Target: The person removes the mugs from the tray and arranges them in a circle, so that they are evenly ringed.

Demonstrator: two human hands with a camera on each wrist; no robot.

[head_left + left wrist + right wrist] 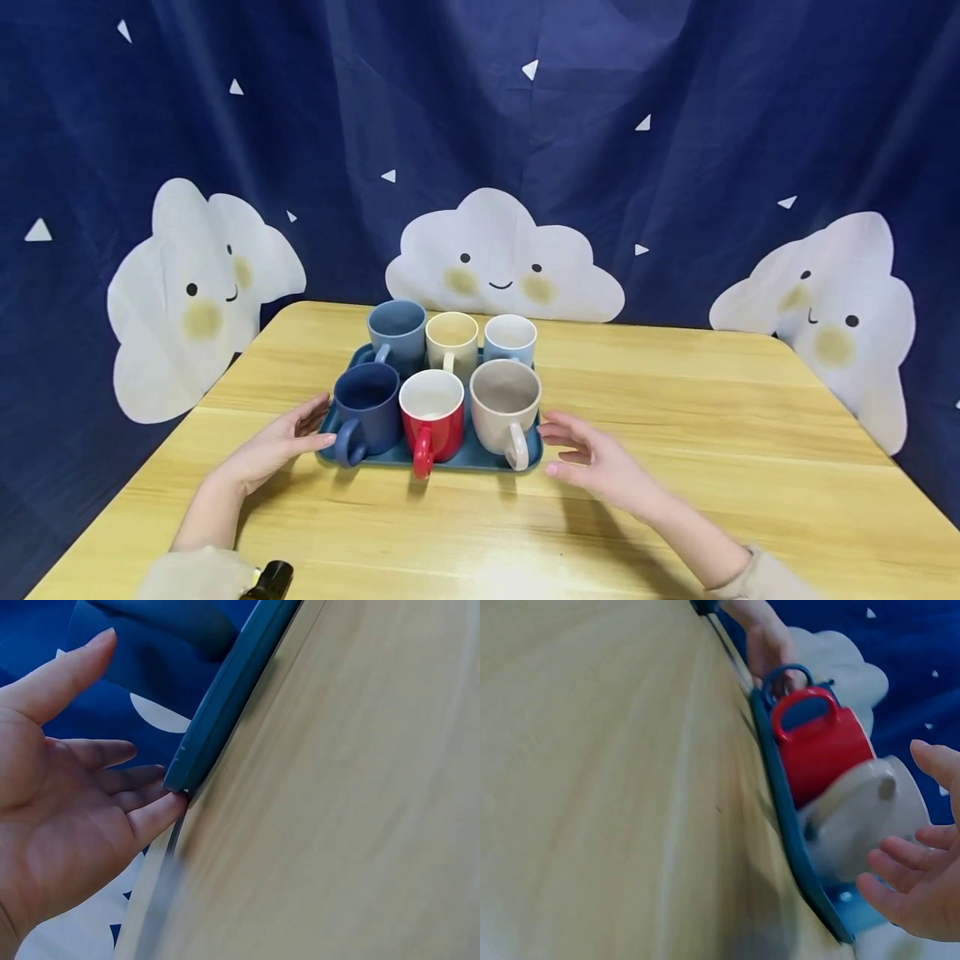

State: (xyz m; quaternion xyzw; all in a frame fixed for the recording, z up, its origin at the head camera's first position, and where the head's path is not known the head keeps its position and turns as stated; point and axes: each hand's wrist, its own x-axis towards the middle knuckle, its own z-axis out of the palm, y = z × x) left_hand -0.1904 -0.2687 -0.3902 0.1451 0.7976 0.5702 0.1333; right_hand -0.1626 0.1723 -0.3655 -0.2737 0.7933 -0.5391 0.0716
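Note:
A teal tray lies on the table with mugs in two rows. In front stand a navy mug, a red mug and a beige mug, handles toward me. Behind are a grey-blue mug, a cream mug and a white and light-blue mug. My left hand is at the tray's left end, fingers extended; in the left wrist view its little fingertip is right at the tray's lower edge. My right hand is beside the right end, fingers loosely bent, holding nothing.
The wooden table extends right of the tray and in front of it. A dark blue curtain with smiling clouds hangs behind the table. Near my left sleeve is a small black object.

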